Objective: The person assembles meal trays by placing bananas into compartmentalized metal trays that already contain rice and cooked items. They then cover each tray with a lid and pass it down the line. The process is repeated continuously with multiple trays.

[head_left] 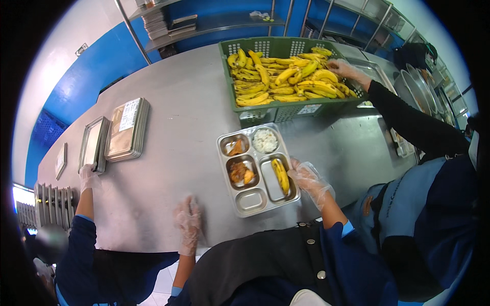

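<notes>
In front of me on the metal table lies a metal compartment tray (260,171). It holds white rice (265,141), a banana (280,176), an orange-brown piece of food (235,148) and a saucy brown dish (239,172); its lower left compartment is bare. My gloved right hand (311,184) grips the tray's right rim beside the banana. To the left of the tray, apart from it, my gloved left hand (188,224) is over the table's near edge, fingers loosely extended and holding nothing.
Behind the tray stands a green crate (255,116) of bananas (286,76); a co-worker's hand (349,72) reaches into it from the right. At left, another co-worker's gloved hand (89,177) touches stacked trays, beside a stack of lidded trays (127,130). Metal shelves (214,23) stand behind.
</notes>
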The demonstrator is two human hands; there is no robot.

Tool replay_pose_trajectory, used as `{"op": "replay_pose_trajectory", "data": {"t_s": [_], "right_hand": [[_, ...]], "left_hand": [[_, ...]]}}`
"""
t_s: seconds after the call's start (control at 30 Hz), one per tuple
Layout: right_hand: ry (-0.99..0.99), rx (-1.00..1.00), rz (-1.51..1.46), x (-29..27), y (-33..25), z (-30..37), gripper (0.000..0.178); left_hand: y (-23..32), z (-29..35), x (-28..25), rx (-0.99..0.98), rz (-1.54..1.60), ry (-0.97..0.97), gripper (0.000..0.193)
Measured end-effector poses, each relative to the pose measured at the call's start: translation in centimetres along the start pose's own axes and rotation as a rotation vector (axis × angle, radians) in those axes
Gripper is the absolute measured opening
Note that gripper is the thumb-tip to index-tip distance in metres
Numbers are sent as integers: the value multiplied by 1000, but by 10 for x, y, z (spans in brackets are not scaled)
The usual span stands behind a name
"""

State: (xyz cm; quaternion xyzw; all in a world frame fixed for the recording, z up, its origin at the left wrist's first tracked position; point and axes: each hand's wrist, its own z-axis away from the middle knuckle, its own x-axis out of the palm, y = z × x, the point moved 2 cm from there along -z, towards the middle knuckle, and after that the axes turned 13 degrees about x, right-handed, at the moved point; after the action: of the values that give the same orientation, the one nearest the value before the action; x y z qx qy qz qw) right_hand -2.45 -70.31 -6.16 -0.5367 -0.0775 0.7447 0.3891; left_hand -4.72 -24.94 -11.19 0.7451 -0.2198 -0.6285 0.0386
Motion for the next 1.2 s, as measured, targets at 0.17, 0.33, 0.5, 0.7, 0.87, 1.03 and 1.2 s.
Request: {"op": "replay_pose_trajectory", "data": {"t_s": [0.17, 0.33, 0.5, 0.7, 0.87, 1.03, 1.2], "right_hand": [[237, -753, 272, -66, -102, -32, 42], [220, -956, 782, -95, -213, -106, 43], [-152, -121, 759, -66, -253, -171, 46], [-119, -322, 478, -95, -230, -152, 63], [-171, -255, -502, -121, -196, -122, 68], [-463, -196, -1152, -97, -153, -69, 51], [-595, 94, -818, 12, -102, 20, 48]], "left_hand": [[60, -27, 21, -216, 574, -254, 49], [67, -36, 33, -190, 872, -92, 40], [52, -29, 43, -192, 861, 1, 35], [57, -25, 31, -109, 608, 1, 31], [54, -26, 23, -19, 675, -12, 32], [48, -26, 22, 173, 534, 23, 37], [45, -28, 16, -88, 854, -170, 41]]}}
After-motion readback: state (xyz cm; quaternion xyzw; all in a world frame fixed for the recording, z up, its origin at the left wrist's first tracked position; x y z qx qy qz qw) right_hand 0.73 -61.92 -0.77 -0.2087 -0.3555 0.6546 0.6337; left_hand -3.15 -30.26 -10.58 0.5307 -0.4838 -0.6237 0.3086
